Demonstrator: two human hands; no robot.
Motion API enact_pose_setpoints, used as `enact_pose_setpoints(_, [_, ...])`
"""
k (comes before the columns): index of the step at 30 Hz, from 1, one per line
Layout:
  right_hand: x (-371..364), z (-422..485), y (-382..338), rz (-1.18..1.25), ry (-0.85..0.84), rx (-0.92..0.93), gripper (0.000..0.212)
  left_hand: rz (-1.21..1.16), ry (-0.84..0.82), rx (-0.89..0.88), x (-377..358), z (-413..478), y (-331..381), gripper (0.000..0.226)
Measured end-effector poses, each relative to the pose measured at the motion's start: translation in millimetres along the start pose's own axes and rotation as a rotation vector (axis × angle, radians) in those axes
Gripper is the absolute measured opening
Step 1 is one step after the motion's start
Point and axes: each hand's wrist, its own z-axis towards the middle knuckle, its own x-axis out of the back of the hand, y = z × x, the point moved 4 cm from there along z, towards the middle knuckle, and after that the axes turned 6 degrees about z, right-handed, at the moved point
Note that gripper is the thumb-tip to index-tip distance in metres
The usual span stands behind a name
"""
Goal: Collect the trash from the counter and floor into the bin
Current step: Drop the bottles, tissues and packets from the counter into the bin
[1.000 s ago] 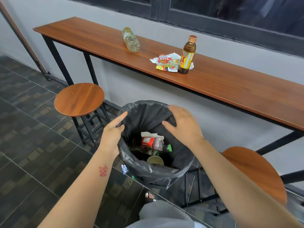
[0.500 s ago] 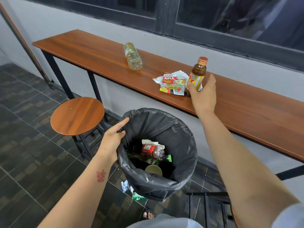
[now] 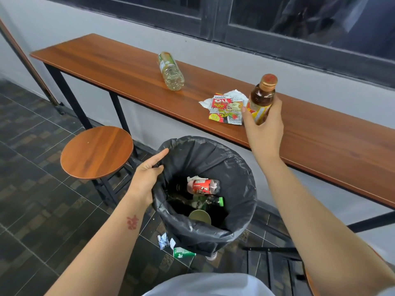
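A round wooden stool (image 3: 96, 152) stands at nine o'clock of the bin (image 3: 239, 174). The left hand (image 3: 147, 178) has its grip pinched on the black liner at the bin's nine-o'clock rim, index finger stretched along the edge. On the floor at the bin's seven o'clock lie a small blue wrapper (image 3: 163, 240) and a green carton (image 3: 182, 252). On the counter (image 3: 106, 60) a clear plastic bottle (image 3: 171, 71) lies on its side. Inside the bin – a red-labelled bottle (image 3: 203, 186), a green-capped bottle (image 3: 210, 202) and a cup (image 3: 199, 216). Candy wrappers (image 3: 226, 108) rest at the bin's twelve o'clock on the counter. Just beside them, the right hand (image 3: 264, 129) has its grip wrapped around the brown glass bottle (image 3: 261, 97) – upright, slightly tilted.
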Motion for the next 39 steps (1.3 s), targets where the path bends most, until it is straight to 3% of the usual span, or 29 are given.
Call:
enact_pose_setpoints(2, [-4, -26, -14, -0.039, -0.124, 0.062, 0.06, 0.004, -0.013, 0.009, 3, 1, -1, 0.055])
enact_pose_setpoints(5, [-27, -72, -15, -0.264, -0.45, 0.139, 0.061, 0.013, -0.033, 0.003, 8, -2, 1, 0.055])
enact_pose_setpoints(10, [-63, -137, 36, -0.655, -0.932, 0.116, 0.06, 0.051, -0.098, -0.031, 14, -10, 1, 0.056])
enact_pose_setpoints(16, [-86, -179, 76, -0.939, -1.13, 0.116, 0.055, 0.046, -0.105, -0.035, 22, -19, 3, 0.058])
enact_pose_setpoints(20, [-89, -186, 84, -0.969, -1.224, 0.081, 0.056, 0.032, -0.115, -0.037, 25, -24, 7, 0.056])
enact_pose_setpoints(26, [-74, -164, 43, -0.769, -1.074, 0.203, 0.074, 0.087, -0.071, -0.02, 33, -24, 8, 0.054])
enact_pose_setpoints(33, [-36, -97, -14, -0.479, -0.431, 0.315, 0.051, 0.088, -0.042, 0.0, 38, -24, 12, 0.052])
enact_pose_setpoints(36, [-31, -58, -13, -0.542, -0.21, 0.342, 0.056, 0.057, -0.028, 0.014, 38, -23, 13, 0.052])
enact_pose_setpoints(39, [-40, -19, 0, -0.647, -0.212, 0.224, 0.072, 0.03, -0.023, 0.013, 37, -23, 17, 0.055])
